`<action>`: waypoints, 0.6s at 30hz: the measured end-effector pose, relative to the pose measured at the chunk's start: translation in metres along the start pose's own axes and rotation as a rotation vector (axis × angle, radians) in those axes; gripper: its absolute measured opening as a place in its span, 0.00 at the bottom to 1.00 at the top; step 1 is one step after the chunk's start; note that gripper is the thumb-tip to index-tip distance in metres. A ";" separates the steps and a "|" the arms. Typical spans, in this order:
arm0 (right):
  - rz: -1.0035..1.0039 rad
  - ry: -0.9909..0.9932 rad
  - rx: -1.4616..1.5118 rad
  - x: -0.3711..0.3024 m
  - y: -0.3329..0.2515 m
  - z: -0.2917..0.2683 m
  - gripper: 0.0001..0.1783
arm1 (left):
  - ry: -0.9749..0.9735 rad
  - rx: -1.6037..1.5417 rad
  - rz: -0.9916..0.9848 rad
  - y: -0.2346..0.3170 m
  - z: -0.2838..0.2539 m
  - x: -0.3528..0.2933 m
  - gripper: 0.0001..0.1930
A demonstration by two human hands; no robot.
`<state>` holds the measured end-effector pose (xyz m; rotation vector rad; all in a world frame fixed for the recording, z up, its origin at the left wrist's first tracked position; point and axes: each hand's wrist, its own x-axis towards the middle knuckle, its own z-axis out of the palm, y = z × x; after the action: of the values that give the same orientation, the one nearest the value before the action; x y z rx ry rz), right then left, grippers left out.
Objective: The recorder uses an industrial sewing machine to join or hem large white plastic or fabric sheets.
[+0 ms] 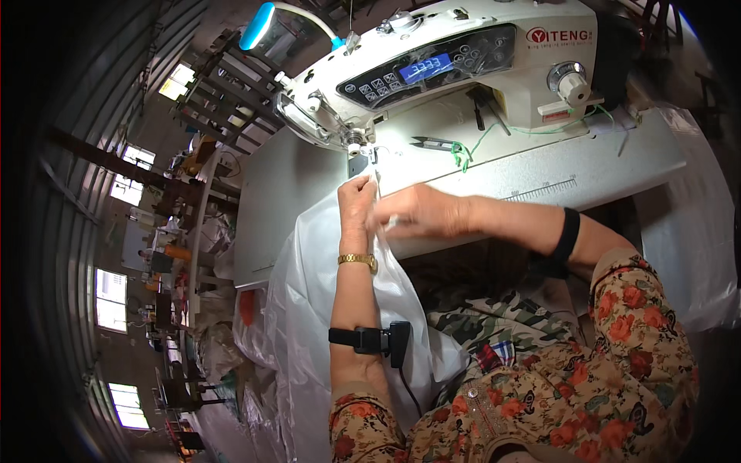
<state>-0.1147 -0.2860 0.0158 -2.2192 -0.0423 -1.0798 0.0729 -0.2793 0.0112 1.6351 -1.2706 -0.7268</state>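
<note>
White, shiny sheet material (309, 270) runs from under the needle area of a white sewing machine (455, 46) down over the table's front edge and my lap. Just in front of the presser foot (372, 154), my left hand (356, 201) is closed on the edge of this sheet. Beside it on the right, my right hand (421, 212) is bent inward at the sheet's edge, with its fingers smeared by motion. Whether those fingers pinch the sheet cannot be made out.
Thread snips (434, 143) lie on the machine bed near a tangle of green thread (461, 157). A dark screwdriver (476, 116) rests behind them. A blue-headed lamp (258, 27) leans over from the left. More clear plastic sheeting (687, 231) hangs off the table's right end.
</note>
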 end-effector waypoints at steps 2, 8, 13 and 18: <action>0.245 0.043 -0.229 0.020 0.016 -0.014 0.08 | -0.035 -0.276 -0.109 -0.007 0.001 0.002 0.09; 0.422 0.073 -0.600 0.031 0.087 -0.008 0.09 | -0.058 -0.387 -0.212 -0.008 0.006 0.007 0.14; 0.384 0.106 -0.536 0.034 0.097 -0.003 0.06 | -0.133 -0.498 -0.246 -0.004 0.005 0.007 0.13; 0.399 0.079 -0.564 0.037 0.090 -0.004 0.08 | -0.111 -0.459 -0.242 0.004 0.008 0.004 0.13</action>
<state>-0.0658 -0.3674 -0.0050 -2.5075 0.7944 -1.0330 0.0660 -0.2857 0.0117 1.3908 -0.8990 -1.1768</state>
